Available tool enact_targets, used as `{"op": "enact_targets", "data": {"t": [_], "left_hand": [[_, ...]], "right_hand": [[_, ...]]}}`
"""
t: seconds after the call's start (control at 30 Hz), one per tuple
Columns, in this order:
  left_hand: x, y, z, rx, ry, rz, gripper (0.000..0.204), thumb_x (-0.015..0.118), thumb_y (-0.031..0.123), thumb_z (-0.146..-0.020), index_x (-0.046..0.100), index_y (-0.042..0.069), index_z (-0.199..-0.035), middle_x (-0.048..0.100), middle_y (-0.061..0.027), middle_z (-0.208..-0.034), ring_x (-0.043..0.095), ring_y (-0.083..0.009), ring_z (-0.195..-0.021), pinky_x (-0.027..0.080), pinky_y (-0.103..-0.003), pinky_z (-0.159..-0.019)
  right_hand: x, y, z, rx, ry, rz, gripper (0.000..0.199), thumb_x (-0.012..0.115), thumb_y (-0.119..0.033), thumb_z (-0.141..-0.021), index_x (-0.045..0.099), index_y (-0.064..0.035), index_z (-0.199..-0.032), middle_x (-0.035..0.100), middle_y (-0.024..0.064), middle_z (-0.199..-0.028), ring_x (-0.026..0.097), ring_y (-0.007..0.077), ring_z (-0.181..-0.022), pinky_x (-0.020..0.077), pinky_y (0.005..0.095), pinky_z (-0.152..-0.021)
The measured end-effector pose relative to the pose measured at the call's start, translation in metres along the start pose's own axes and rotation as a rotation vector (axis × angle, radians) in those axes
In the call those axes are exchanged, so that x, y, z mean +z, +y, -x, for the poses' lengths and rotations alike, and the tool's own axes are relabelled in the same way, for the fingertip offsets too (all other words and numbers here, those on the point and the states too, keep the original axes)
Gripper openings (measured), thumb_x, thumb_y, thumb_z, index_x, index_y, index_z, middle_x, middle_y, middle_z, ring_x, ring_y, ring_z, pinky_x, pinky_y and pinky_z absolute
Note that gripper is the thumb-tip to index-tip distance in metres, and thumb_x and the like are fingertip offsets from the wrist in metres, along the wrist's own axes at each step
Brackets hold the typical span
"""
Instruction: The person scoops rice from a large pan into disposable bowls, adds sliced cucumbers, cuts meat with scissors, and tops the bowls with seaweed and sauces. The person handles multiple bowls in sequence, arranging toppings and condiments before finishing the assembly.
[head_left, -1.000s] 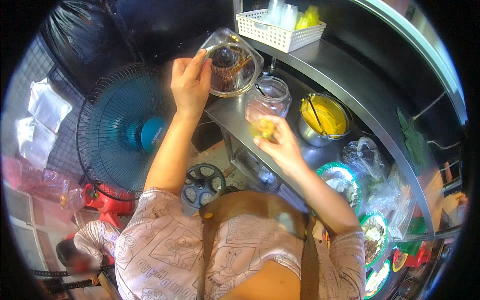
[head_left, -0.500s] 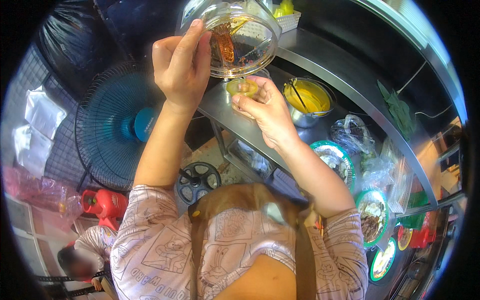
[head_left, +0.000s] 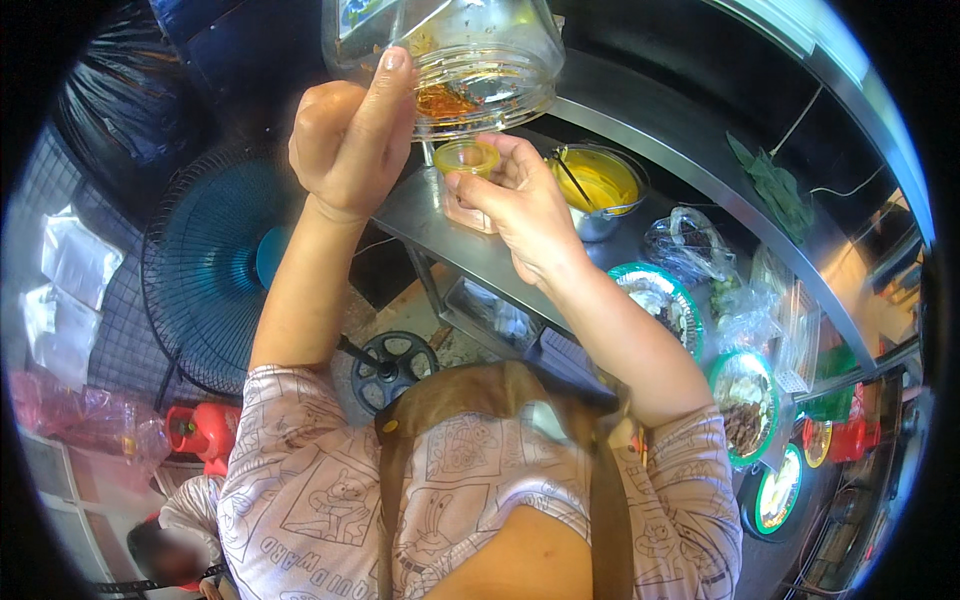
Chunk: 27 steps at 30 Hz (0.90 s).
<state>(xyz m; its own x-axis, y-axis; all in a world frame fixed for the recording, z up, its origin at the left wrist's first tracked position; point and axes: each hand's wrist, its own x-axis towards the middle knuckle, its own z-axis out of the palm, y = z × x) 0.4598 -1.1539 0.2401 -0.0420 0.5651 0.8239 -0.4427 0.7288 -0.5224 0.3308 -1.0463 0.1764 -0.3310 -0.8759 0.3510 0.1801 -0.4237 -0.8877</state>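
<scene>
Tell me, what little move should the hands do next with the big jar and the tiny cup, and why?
Probably tip the clear jar a bit more. The left hand holds it tilted, mouth down, right above the small yellow cup in the right hand, and the reddish paste sits at the jar's rim, not visibly in the cup.

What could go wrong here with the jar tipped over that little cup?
1. The left hand holds the big clear jar tilted, its wide mouth far broader than the small yellow cup; the reddish contents could pour past the rim onto the steel counter.
2. The right hand holds the cup in the fingertips only, so a sudden pour might tip it.
</scene>
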Motion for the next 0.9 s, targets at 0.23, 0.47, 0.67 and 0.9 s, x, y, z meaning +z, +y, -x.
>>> {"op": "enact_targets", "data": {"t": [0.23,0.47,0.67,0.9], "left_hand": [[0.001,-0.007,-0.010,0.085,0.014,-0.040,0.037,0.079,0.000,-0.071,0.070,0.004,-0.107,0.055,-0.0010,-0.087,0.056,-0.0129,-0.069,0.048,-0.023,-0.059],[-0.003,-0.017,-0.020,0.172,0.026,-0.101,0.038,0.080,-0.001,-0.070,0.070,0.006,-0.106,0.053,-0.0005,-0.086,0.057,-0.0128,-0.069,0.048,-0.023,-0.059],[-0.004,-0.020,-0.027,0.228,0.068,-0.126,0.039,0.081,-0.002,-0.069,0.070,0.005,-0.105,0.052,-0.0013,-0.086,0.056,-0.0122,-0.068,0.047,-0.021,-0.057],[-0.006,-0.024,-0.030,0.222,0.056,-0.083,0.037,0.081,-0.002,-0.069,0.070,0.005,-0.103,0.053,-0.0017,-0.086,0.057,-0.0119,-0.069,0.047,-0.021,-0.057]], "right_hand": [[0.004,-0.005,-0.008,-0.054,0.019,-0.006,0.061,0.078,-0.009,-0.074,0.045,0.0062,-0.123,0.062,0.0115,-0.107,0.060,0.0152,-0.094,0.0486,0.0282,-0.084],[0.010,-0.015,-0.012,-0.120,0.001,0.004,0.058,0.073,-0.004,-0.079,0.042,0.0068,-0.126,0.060,0.0141,-0.111,0.059,0.0173,-0.101,0.0498,0.0292,-0.086],[0.014,-0.022,-0.014,-0.128,-0.009,0.023,0.056,0.070,0.000,-0.081,0.040,0.0077,-0.127,0.059,0.0157,-0.114,0.059,0.0176,-0.103,0.0493,0.0288,-0.088],[0.018,-0.023,-0.017,-0.135,-0.011,0.004,0.057,0.071,0.001,-0.080,0.041,0.0077,-0.128,0.058,0.0157,-0.114,0.058,0.0172,-0.104,0.0478,0.0290,-0.091]]}}
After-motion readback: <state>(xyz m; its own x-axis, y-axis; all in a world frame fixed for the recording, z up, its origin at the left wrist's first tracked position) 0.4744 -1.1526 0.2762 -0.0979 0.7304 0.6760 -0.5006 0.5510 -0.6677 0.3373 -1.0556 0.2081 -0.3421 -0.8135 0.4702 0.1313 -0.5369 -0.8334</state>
